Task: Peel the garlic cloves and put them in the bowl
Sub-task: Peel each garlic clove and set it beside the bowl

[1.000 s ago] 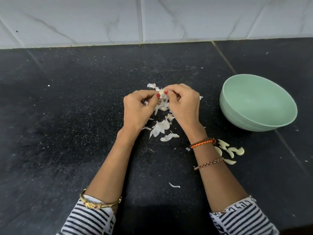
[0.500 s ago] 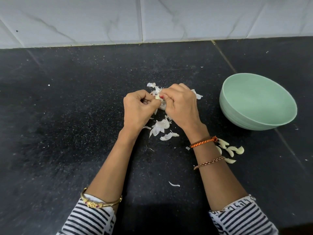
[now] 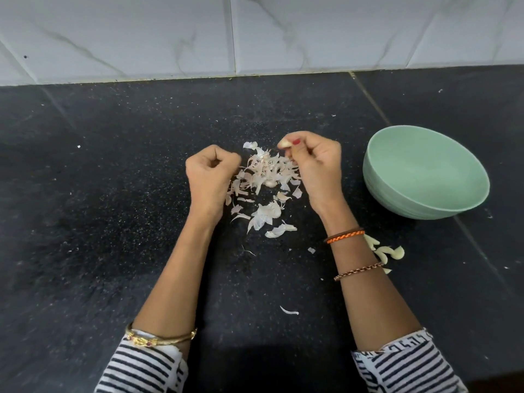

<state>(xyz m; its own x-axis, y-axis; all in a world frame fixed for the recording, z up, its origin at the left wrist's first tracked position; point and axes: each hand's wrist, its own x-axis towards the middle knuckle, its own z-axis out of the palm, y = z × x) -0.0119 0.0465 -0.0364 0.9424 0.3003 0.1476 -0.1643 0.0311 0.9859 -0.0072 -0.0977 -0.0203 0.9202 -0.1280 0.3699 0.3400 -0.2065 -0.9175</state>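
1. Half a second ago the two hands met over the skins, both working one clove; they have since parted, and the right hand [image 3: 314, 165] has lifted away with the clove while the left hand [image 3: 211, 173] has drawn back to the left.
2. The black countertop [image 3: 113, 222] carries everything, with pale marbled wall tiles [image 3: 170, 35] behind it.
3. The green bowl [image 3: 425, 171] sits to the right of the right hand, near it but apart, tipped toward the camera; nothing shows inside it.
4. The right hand's fingers are curled, and its thumb and fingertip pinch the garlic clove [image 3: 283, 143] above the far edge of the skins.
5. The left hand is closed into a loose fist; whether it holds a scrap of skin I cannot tell.
6. The heap of garlic skins [image 3: 263, 177] lies between the hands, with looser flakes trailing toward the camera.
7. A few peeled cloves [image 3: 391, 252] lie on the counter just beside the right wrist, below the bowl, partly hidden by the forearm.
8. One stray skin sliver [image 3: 288, 311] lies between the forearms.
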